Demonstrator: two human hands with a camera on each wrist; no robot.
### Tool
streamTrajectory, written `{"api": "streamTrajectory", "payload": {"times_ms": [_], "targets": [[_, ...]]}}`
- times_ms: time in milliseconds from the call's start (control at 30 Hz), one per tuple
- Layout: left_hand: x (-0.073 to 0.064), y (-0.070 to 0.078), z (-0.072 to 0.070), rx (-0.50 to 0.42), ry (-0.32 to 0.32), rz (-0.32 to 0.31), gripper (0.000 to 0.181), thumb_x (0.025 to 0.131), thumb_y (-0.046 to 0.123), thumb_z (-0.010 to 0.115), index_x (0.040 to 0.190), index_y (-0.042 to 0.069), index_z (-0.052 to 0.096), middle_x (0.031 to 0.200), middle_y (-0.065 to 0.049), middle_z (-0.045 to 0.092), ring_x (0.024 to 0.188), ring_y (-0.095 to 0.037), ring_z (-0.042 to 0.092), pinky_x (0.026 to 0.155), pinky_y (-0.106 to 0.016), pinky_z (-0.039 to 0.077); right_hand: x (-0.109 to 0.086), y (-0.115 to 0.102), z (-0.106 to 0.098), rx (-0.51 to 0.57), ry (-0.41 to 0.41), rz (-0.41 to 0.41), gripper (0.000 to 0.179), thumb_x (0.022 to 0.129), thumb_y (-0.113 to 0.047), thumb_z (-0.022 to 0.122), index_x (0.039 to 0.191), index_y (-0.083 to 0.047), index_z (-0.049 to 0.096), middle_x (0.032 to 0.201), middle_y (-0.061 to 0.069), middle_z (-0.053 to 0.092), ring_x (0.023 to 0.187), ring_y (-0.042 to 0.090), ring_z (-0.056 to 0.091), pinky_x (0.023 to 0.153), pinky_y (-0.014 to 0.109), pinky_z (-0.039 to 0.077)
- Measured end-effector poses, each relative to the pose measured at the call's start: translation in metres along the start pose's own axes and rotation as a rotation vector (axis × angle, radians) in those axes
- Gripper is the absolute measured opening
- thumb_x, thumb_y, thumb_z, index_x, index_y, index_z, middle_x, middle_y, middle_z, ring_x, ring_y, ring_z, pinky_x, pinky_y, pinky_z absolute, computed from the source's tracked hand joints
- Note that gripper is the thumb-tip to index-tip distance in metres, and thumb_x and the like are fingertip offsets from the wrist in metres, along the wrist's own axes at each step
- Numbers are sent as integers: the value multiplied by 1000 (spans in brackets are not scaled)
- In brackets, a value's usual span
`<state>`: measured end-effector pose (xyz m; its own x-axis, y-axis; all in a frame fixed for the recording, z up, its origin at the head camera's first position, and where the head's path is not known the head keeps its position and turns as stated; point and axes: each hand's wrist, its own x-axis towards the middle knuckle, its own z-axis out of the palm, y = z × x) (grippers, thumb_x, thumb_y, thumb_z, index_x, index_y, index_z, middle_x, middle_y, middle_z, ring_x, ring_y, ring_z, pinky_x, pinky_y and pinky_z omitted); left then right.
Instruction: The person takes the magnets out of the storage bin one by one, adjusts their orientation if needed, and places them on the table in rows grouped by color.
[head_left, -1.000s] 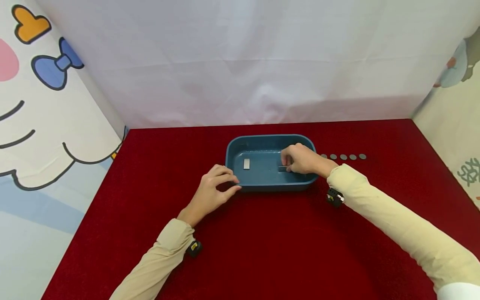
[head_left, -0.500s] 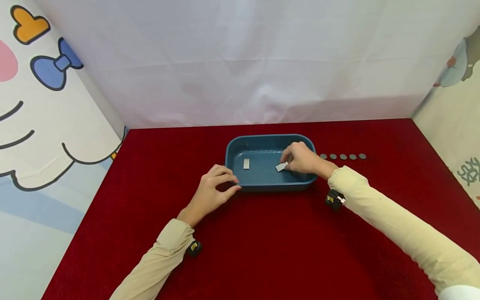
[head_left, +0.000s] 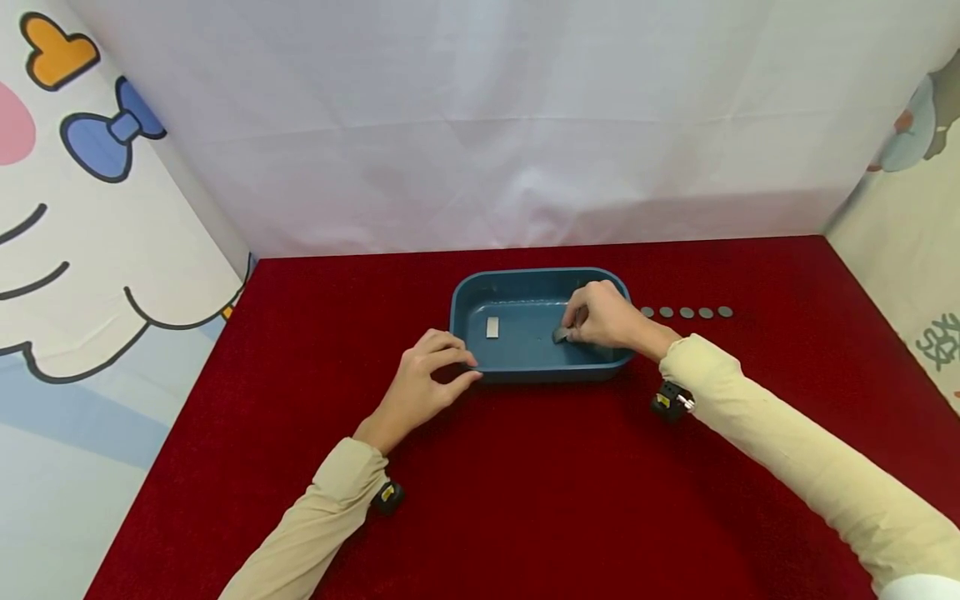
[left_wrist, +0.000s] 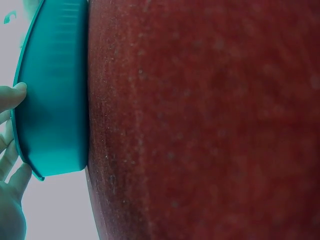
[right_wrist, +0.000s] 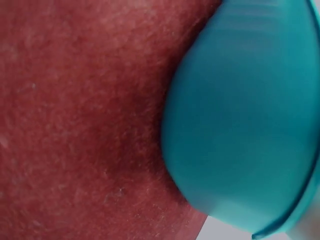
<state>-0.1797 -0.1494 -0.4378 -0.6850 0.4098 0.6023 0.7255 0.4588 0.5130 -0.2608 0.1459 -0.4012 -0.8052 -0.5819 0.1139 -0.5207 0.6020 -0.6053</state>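
My left hand [head_left: 427, 379] holds the near left corner of a blue plastic basin [head_left: 521, 342]. In the left wrist view, the thumb and fingers touch the rim of the basin [left_wrist: 55, 105]. Inside the basin, toward its right side, my right hand [head_left: 603, 317] pinches a small grey piece [head_left: 559, 334] between thumb and fingers; its full shape is partly hidden by the fingertips. Flat on the basin floor at the left lies a small pale rectangular piece [head_left: 492, 327]. The right wrist view shows mostly the outer wall of the basin [right_wrist: 240, 120], so the right fingers are hidden there.
Several small grey discs [head_left: 686, 313] lie in a row on the red cloth [head_left: 540, 483], right of the basin. The right forearm passes over the basin's right rim. A white curtain [head_left: 480, 125] hangs behind the table, with a printed cartoon sheet [head_left: 97, 250] at the left.
The piece in my right hand has turned: from a dark edge to a pale face, and now a darker, rounded-looking outline. The left hand and basin have stayed put.
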Motion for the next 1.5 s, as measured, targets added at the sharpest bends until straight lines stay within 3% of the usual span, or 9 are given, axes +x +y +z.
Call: {"api": "streamTrajectory", "payload": {"times_ms": [567,800,1100,1333,1500], "targets": [[0,0,1,1,-1,-15,11,76,8,80,83,10,72,93,-2,61,93,-18,53,81,-34,50,-29,2,-28,300,164,177,14,78,-8,77,90,-3,73,91,10,69,76,20,65,67,27,53],[0,1,0,4,-5,-18,10,76,10,80,83,9,72,93,-3,61,94,-17,53,81,-33,50,-40,1,-34,476,208,182,22,77,-5,77,95,6,70,90,19,69,73,17,67,70,25,55],[0,0,1,4,1,-13,11,75,9,80,83,10,72,93,-3,62,93,-18,53,80,-33,50,-52,11,-37,619,239,264,29,76,-5,78,100,9,68,90,11,71,76,19,68,73,28,55],[0,0,1,6,2,-1,11,75,8,80,83,8,72,94,-4,61,93,-18,53,81,-34,50,-61,16,-42,773,262,267,29,77,1,75,102,12,66,90,9,71,77,17,69,74,29,55],[0,0,1,5,4,-9,12,75,8,80,84,7,72,94,-4,61,93,-18,53,80,-34,50,-68,20,-45,806,286,276,28,77,2,75,103,10,67,89,6,71,77,15,69,73,29,55]]}}
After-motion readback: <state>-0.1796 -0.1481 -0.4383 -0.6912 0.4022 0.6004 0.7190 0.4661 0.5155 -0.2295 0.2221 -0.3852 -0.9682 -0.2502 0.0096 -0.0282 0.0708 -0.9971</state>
